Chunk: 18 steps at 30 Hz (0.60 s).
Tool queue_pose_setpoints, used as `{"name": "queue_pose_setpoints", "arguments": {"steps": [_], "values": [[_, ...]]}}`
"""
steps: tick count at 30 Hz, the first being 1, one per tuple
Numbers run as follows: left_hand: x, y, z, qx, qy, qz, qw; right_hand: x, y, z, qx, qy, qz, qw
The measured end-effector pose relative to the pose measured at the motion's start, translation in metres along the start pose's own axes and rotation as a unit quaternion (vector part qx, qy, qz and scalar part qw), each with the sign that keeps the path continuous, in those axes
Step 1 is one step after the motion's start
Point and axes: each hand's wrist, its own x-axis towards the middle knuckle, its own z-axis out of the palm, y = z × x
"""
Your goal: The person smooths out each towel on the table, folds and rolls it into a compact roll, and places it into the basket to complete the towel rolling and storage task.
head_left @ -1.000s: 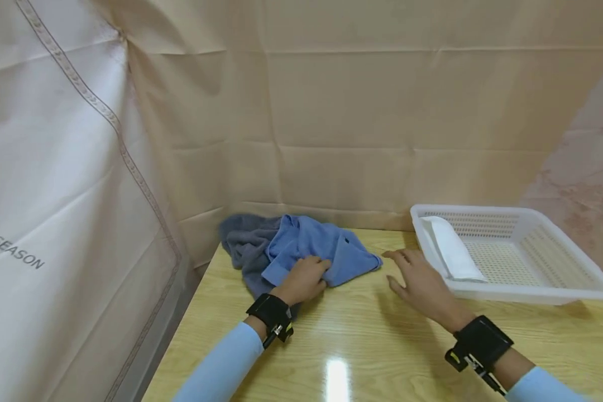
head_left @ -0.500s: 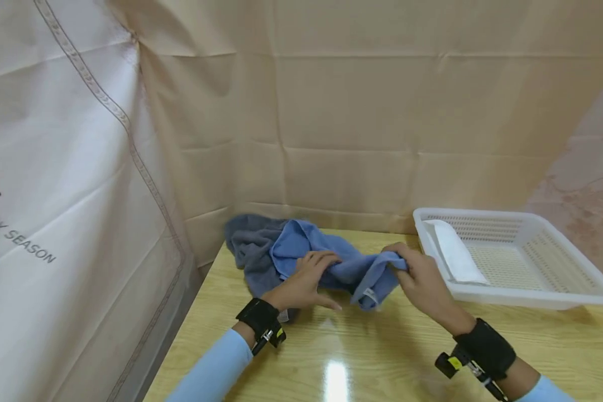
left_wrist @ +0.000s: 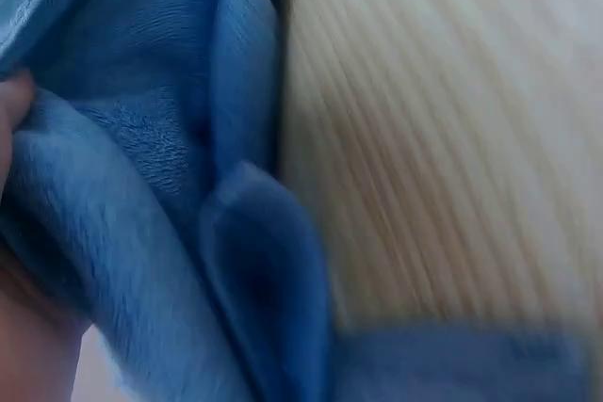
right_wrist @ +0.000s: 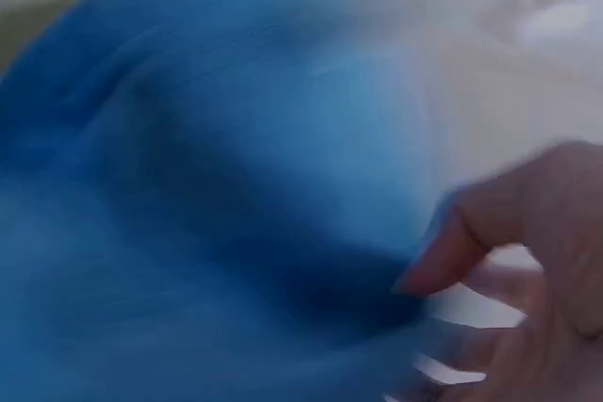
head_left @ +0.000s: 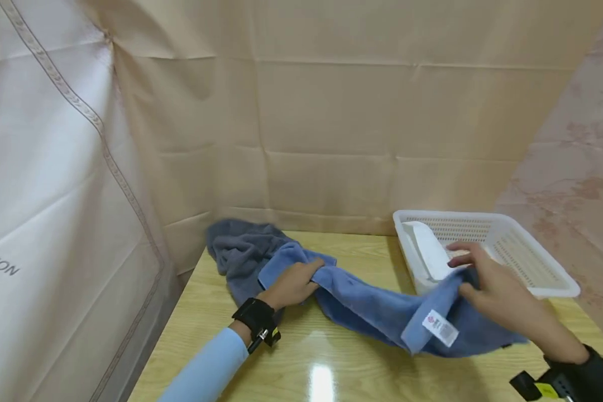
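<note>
Blue towel (head_left: 367, 301) spans b/w both hands, low over the counter (head_left: 281, 374), sagging mid-way; can't tell if the lowest fold touches it. L end lies against, maybe partly on, the grey towel (head_left: 243, 254). L hand (head_left: 292, 283): fingers curled on the towel's edge. R hand (head_left: 502, 293): thumb + fingers pinching the upper edge twd the R end, w/ white label (head_left: 440, 328) hanging just L of the grip. R wrist view's blurred, so exact finger placement's unclear.

Handling (my read): light, v. soft, floppy, fuzzy pile, so prob. grips well w/o slipping; not fragile. Won't hold a shape; edges roll + double over. Best hold = corners or hems, pinched, 1 per hand; mid-cloth grabs prob. bunch it. Label's a poor handle. White basket (head_left: 447, 214) w/ folded white cloth (head_left: 429, 251) sits just beyond R hand; loose corner could catch its rim.
</note>
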Motion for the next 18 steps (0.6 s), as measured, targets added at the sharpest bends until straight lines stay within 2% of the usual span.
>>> {"name": "queue_pose_setpoints", "arguments": {"steps": [1,3,6,8,10,12,15,16,18], "values": [[0.0,0.006,-0.001,-0.012,-0.014,0.007,0.9998,-0.005,0.001,0.01,-0.023,-0.021,-0.02,0.9993],[0.001,0.021,-0.004,-0.032,-0.026,0.02,0.999,-0.015,-0.006,0.038,-0.03,-0.066,-0.037,0.9967],[0.003,0.043,-0.009,-0.05,-0.005,0.048,0.9976,-0.021,-0.024,0.087,-0.042,-0.107,-0.024,0.9931],[0.003,0.053,-0.013,-0.061,0.02,0.061,0.996,-0.022,-0.032,0.113,-0.066,-0.1,-0.026,0.9925],[0.0,0.057,-0.016,-0.055,0.046,0.071,0.9949,-0.022,-0.034,0.126,-0.088,-0.064,-0.028,0.9937],[-0.006,0.053,-0.019,-0.041,0.067,0.07,0.9944,-0.02,-0.032,0.126,-0.091,-0.008,-0.025,0.9955],[-0.023,0.033,-0.024,-0.031,0.082,0.038,0.9954,-0.012,-0.03,0.107,-0.058,0.055,0.006,0.9968],[-0.029,0.025,-0.025,-0.041,0.08,0.023,0.9957,-0.009,-0.029,0.099,-0.046,0.063,0.018,0.9968],[-0.044,0.011,-0.03,-0.09,0.068,-0.008,0.9936,-0.004,-0.029,0.086,-0.033,0.052,0.046,0.997]]}}
